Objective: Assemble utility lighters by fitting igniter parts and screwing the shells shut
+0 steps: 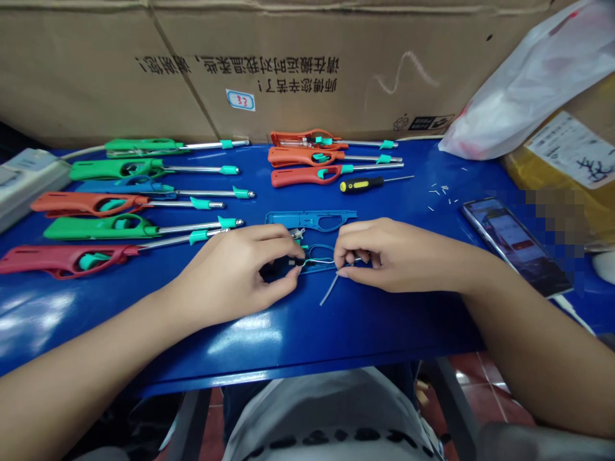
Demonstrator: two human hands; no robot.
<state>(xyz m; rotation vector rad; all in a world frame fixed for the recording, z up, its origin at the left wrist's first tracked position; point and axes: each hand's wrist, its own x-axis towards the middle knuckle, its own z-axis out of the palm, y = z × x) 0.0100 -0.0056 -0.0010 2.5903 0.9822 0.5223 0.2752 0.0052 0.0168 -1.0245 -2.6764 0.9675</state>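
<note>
My left hand [245,262] is closed in a pinch at the rear of an opened blue lighter shell half [327,248], on a small dark part [300,262] with thin wires. My right hand [384,253] has its fingertips pressed together over the same shell's front, holding a thin translucent tube [328,290] that slants down toward me. A pale wire [317,260] runs between the two hands. Behind them lies the matching blue shell half [307,220], hollow side up. My fingers hide much of the nearer shell's inside.
Several long-nosed lighters [115,169] lie in rows at left, with orange ones [305,176] at back centre. Nearby are a yellow-black screwdriver [360,185], small white bits [444,189] and a phone [514,243]. A cardboard box [288,38] walls the back; a plastic bag [519,83] sits right.
</note>
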